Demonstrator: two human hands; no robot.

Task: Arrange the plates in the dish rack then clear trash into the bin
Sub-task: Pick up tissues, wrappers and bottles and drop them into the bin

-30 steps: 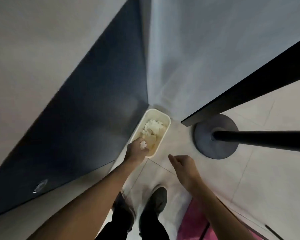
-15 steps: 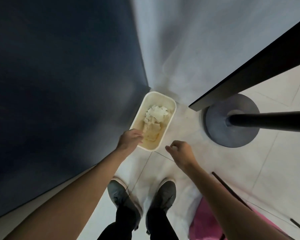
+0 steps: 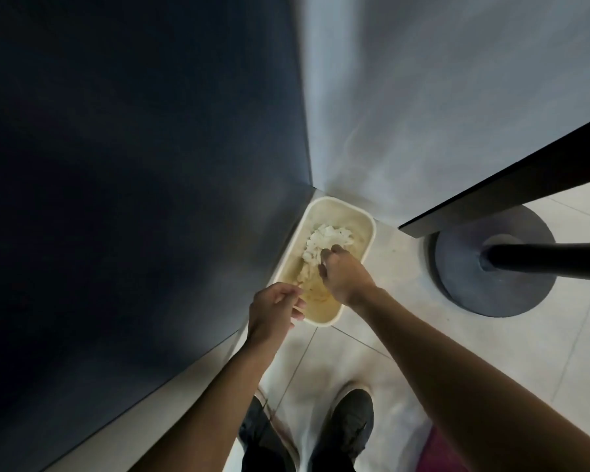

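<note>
The bin [image 3: 338,200], a cream oblong tub, stands on the tiled floor [image 3: 406,338] tucked into a corner, directly under my view of the right hand [image 3: 346,277]. Inside it lies a heap of crumpled white trash [image 3: 324,238], just ahead of the right fingers [image 3: 326,258], with yellowish staining along the bottom nearer to me.

The right fingers are bunched and curled downward over the middle of the bin. A sliver of white shows among them, and I cannot tell whether they pinch a scrap or whether it is the heap behind. I also cannot tell whether they touch the heap.

The left hand [image 3: 273,310] hangs at the near left corner of the bin, its fingers [image 3: 295,301] loosely curled over the rim, and I see nothing in them.

To the left of the left fingers rises a dark blue panel [image 3: 133,165]. It meets a pale grey wall [image 3: 423,97] beyond the bin. Well to the right of the right fingers a round dark base [image 3: 491,281] sits on the floor and carries a black post [image 3: 552,264]. A dark slab edge [image 3: 511,189] crosses above it.

Below both forearms I see two dark shoes [image 3: 349,424] on the tiles. Something pink [image 3: 447,454] shows at the lower right edge, too cropped to identify.
</note>
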